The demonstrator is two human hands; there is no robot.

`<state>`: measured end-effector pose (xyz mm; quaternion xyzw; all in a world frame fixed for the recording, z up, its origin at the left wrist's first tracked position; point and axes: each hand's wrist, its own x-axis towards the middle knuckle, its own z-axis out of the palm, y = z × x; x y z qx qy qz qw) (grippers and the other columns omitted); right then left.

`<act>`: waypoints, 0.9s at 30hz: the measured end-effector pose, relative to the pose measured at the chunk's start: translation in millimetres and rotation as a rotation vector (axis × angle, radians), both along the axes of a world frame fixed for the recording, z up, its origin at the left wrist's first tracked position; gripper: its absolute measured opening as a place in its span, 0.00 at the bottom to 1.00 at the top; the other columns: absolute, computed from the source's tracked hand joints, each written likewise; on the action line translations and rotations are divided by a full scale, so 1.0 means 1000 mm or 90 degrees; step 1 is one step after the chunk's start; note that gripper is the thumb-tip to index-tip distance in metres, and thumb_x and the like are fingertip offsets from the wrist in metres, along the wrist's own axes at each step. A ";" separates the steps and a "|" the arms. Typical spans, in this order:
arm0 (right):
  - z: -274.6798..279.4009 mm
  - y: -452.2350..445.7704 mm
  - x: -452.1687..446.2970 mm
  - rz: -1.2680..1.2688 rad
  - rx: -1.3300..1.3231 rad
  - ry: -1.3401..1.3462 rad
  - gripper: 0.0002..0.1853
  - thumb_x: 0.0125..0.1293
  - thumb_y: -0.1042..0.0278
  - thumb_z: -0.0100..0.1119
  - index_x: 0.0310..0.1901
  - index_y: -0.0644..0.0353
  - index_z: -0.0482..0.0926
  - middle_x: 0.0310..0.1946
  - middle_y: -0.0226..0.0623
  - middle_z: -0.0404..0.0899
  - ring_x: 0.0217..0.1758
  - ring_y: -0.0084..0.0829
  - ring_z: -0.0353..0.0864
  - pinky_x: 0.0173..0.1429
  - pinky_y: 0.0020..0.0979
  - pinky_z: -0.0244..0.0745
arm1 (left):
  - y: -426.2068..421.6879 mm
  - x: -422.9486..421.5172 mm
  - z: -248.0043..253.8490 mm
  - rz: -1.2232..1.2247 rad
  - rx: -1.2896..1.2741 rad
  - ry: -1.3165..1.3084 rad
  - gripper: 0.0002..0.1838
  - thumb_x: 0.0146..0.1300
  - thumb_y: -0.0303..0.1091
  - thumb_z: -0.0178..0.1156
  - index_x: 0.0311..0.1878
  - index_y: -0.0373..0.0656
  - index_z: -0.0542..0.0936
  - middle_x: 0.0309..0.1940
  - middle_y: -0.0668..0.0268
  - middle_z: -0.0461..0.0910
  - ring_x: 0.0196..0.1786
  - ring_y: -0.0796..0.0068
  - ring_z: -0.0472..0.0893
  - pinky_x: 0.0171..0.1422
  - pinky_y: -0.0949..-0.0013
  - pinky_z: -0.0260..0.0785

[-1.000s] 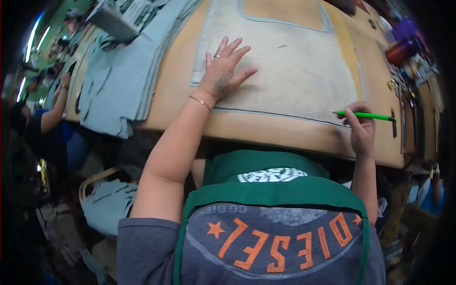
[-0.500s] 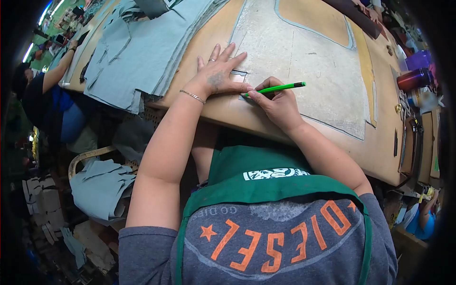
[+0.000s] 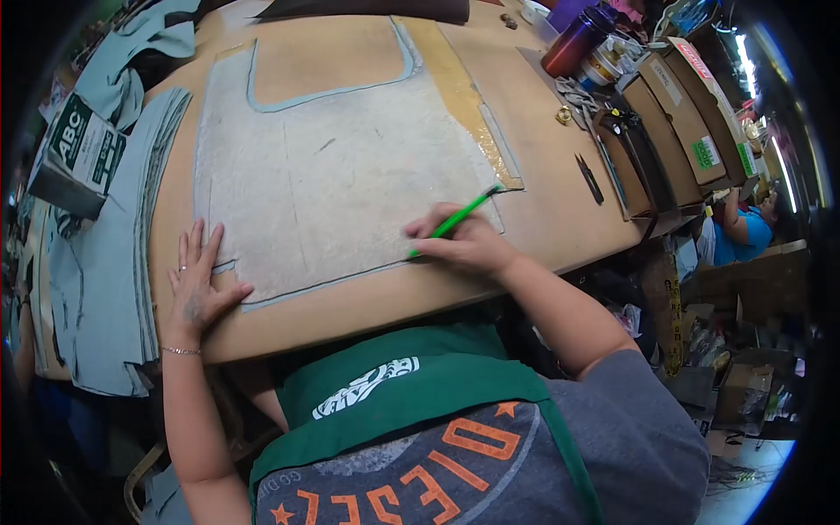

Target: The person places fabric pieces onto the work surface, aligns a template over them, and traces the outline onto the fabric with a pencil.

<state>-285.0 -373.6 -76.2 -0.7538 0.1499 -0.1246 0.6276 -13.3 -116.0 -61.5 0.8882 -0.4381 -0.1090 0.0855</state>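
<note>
A large whitish template [image 3: 332, 184] with a cut-out at its far side lies over blue-grey material that shows as a thin rim along its near edge. My right hand [image 3: 464, 238] pinches a green pencil [image 3: 468, 213], its tip at the template's near edge, right of the middle. Flat, with fingers spread, my left hand [image 3: 199, 280] rests at the near left corner, partly on the template and partly on the tan table [image 3: 560, 210]. A yellow taped strip [image 3: 455, 83] runs along the template's right side.
Left stands a pile of blue-grey sheets [image 3: 114, 236] with an ABC box [image 3: 79, 157] on it. A dark tumbler [image 3: 577, 39], a small dark tool [image 3: 589, 179] and cardboard boxes [image 3: 669, 122] are at the right. A person in blue [image 3: 744, 229] is farther right.
My right hand with the pencil has moved away from my left hand, rightward along the near edge. My left hand stays spread near the left corner. The view has turned to the right.
</note>
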 end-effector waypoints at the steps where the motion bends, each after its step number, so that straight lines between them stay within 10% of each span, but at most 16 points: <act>1: 0.004 -0.014 -0.018 -0.036 0.018 0.020 0.08 0.51 0.71 0.61 0.28 0.61 0.72 0.35 0.39 0.77 0.38 0.26 0.76 0.44 0.27 0.70 | -0.001 0.000 0.000 0.001 0.003 0.000 0.52 0.31 0.59 0.66 0.64 0.59 0.56 0.68 0.65 0.44 0.69 0.53 0.40 0.59 0.30 0.34; 7: 0.021 -0.073 -0.108 -0.345 0.063 0.073 0.08 0.50 0.75 0.61 0.25 0.60 0.69 0.22 0.32 0.75 0.27 0.21 0.75 0.33 0.23 0.70 | -0.002 0.002 0.003 -0.005 0.002 0.025 0.53 0.30 0.61 0.66 0.64 0.57 0.58 0.67 0.61 0.44 0.69 0.51 0.39 0.60 0.33 0.34; 10: 0.019 -0.078 -0.121 -0.457 0.212 -0.167 0.13 0.52 0.80 0.49 0.40 0.61 0.63 0.25 0.35 0.68 0.31 0.33 0.76 0.39 0.31 0.73 | -0.002 0.004 0.007 0.001 -0.007 0.059 0.51 0.31 0.60 0.66 0.63 0.54 0.59 0.67 0.59 0.45 0.69 0.50 0.40 0.61 0.34 0.37; 16: 0.033 -0.103 -0.077 -0.499 -0.060 0.040 0.08 0.60 0.72 0.47 0.38 0.64 0.74 0.22 0.24 0.66 0.22 0.14 0.61 0.25 0.18 0.57 | -0.078 -0.044 0.041 -0.069 -0.064 0.076 0.33 0.48 0.44 0.60 0.58 0.45 0.65 0.63 0.55 0.54 0.67 0.51 0.48 0.62 0.46 0.49; 21: 0.026 -0.125 -0.029 -0.486 -0.343 0.184 0.16 0.50 0.64 0.60 0.34 0.71 0.73 0.22 0.46 0.73 0.25 0.40 0.75 0.34 0.34 0.69 | -0.188 -0.048 0.015 -0.222 -0.310 0.043 0.17 0.55 0.33 0.53 0.48 0.39 0.72 0.49 0.57 0.70 0.53 0.55 0.67 0.56 0.60 0.61; 27: 0.010 -0.112 -0.011 -0.512 -0.477 0.239 0.18 0.49 0.65 0.61 0.38 0.69 0.73 0.33 0.50 0.70 0.38 0.46 0.72 0.43 0.37 0.69 | -0.287 -0.030 0.009 -0.152 -0.298 -0.073 0.13 0.56 0.31 0.51 0.46 0.41 0.74 0.43 0.59 0.73 0.49 0.58 0.71 0.52 0.60 0.63</act>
